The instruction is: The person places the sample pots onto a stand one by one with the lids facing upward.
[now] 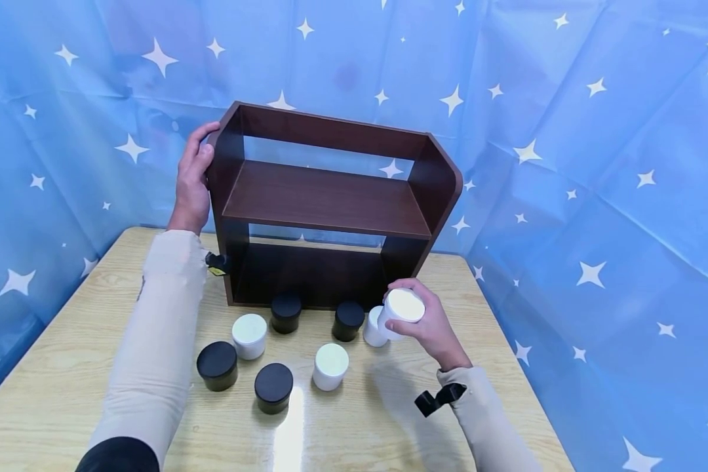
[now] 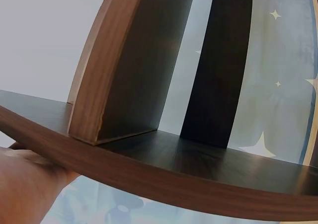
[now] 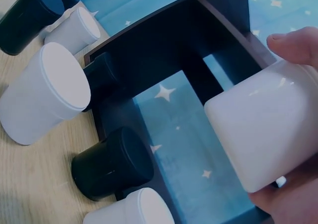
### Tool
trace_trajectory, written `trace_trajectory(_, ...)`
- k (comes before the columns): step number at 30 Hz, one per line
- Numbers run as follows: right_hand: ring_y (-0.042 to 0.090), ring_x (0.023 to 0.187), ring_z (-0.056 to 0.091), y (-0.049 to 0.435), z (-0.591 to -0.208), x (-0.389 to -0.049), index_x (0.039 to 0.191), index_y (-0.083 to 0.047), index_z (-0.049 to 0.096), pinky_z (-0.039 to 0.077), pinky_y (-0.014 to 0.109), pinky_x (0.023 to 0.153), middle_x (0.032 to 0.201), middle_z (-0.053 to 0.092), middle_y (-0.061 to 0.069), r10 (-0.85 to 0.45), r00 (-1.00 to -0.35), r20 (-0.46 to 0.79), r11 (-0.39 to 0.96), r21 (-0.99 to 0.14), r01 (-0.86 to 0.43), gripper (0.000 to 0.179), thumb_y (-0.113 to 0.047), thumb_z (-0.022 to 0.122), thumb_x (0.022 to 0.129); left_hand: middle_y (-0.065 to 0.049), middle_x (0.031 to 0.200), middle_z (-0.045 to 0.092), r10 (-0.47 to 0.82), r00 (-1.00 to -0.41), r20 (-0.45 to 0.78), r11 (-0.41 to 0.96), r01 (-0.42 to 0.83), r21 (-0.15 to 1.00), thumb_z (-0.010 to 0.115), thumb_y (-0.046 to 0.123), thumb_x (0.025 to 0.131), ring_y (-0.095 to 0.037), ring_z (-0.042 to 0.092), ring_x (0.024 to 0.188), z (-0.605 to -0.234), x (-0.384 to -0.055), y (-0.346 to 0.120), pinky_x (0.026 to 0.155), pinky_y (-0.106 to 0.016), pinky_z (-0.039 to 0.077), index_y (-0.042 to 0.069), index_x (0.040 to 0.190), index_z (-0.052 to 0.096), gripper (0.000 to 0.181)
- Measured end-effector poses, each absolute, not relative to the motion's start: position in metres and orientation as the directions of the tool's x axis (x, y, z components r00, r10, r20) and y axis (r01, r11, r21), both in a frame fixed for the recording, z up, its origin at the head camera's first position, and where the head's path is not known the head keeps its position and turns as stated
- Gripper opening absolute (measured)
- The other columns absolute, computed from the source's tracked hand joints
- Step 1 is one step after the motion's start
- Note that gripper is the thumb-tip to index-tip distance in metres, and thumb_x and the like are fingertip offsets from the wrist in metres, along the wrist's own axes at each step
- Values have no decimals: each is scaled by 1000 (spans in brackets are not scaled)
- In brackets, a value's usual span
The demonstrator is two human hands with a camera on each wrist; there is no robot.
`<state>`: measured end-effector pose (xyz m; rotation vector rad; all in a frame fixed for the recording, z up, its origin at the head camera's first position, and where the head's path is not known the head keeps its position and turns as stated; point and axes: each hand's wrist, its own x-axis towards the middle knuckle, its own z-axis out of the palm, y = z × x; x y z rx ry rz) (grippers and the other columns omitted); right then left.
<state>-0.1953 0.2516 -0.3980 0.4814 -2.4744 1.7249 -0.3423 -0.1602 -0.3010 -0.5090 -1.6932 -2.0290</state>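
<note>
My right hand [image 1: 433, 328] grips a white jar [image 1: 404, 307] between thumb and fingers, above the table in front of the shelf's lower right corner. In the right wrist view the held jar [image 3: 268, 127] shows its smooth side. My left hand [image 1: 192, 180] rests against the outer left side of a dark brown two-tier shelf [image 1: 330, 196], its fingers reaching toward the slanted upper edge. Part of that hand is hidden behind the side panel in the left wrist view. Just left of the held jar stand another white jar [image 1: 375, 328] and a black jar [image 1: 348, 321].
Along the shelf's front stand more jars: a black one [image 1: 286, 313] and a white one [image 1: 250, 336]. Nearer are two black jars [image 1: 217, 366] [image 1: 274, 388] and a white jar [image 1: 331, 367]. A blue star-patterned curtain [image 1: 590, 196] surrounds the wooden table [image 1: 484, 308].
</note>
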Motion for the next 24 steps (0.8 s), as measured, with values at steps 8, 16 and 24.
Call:
trace_trajectory(8,20,107,61,250,-390,-196,126,-11,59,47,45,94,116,67,4,-163,-951,261,326,-896,-302,56,-5,83,76,-5,146,43,-96,-834,544,-133,552,823,36,34,104,-22,42,124,-290,-322,-155,103,-41,33,23,147,47,46)
trace_trajectory(16,20,109,59,250,-383,-199,127,-13,58,47,44,93,116,66,1,-137,-954,268,330,-895,-299,55,-2,81,78,-2,145,45,-105,-834,542,-145,552,821,37,35,104,-22,43,123,-299,-338,-160,101,-39,34,25,146,49,45)
trace_trajectory(24,25,113,56,249,-372,-203,131,-12,56,47,44,94,122,64,5,-136,-959,248,363,-888,-281,59,-10,83,78,-2,146,45,-108,-834,542,-144,552,821,38,36,103,-20,43,123,-303,-345,-163,101,-40,34,26,146,49,46)
